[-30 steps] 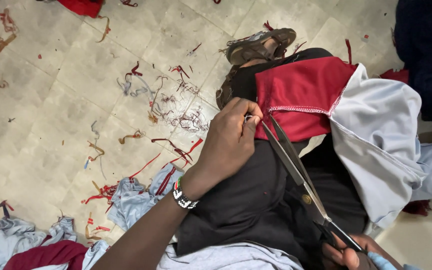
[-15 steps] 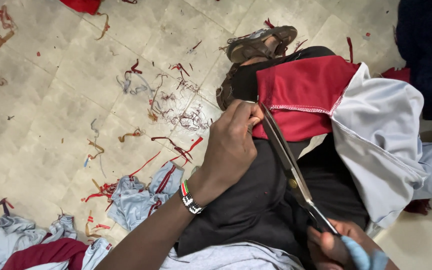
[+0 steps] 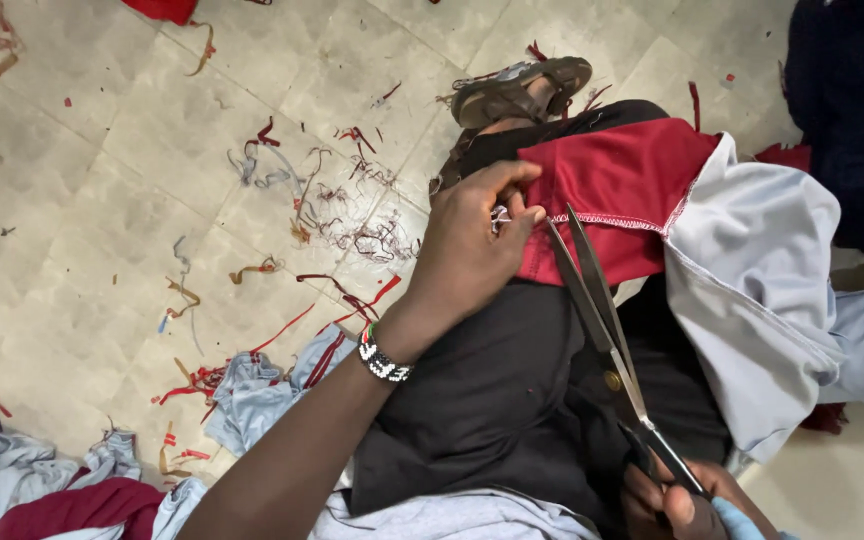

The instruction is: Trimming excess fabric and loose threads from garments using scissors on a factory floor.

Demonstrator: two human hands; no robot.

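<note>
My left hand [image 3: 472, 250] pinches the left edge of a red cloth [image 3: 622, 190] that lies over my lap, on black trousers [image 3: 512, 390]. A beaded band circles that wrist. My right hand [image 3: 687, 495], at the bottom edge, grips the handles of long metal scissors [image 3: 602, 320]. Their blades are slightly apart and point up at the red cloth's lower hem, right beside my left fingers. A pale grey cloth [image 3: 752, 290] is joined to the red one on the right.
The tiled floor [image 3: 102, 200] is strewn with red, grey and brown threads and strips. Cloth scraps [image 3: 262, 390] lie at lower left. A sandalled foot [image 3: 522, 90] rests at top centre. Dark blue fabric [image 3: 852, 110] fills the top right.
The scissors have slid upward and their blades have parted at the red cloth's hem. My right hand has come further into view. My left hand keeps its pinch.
</note>
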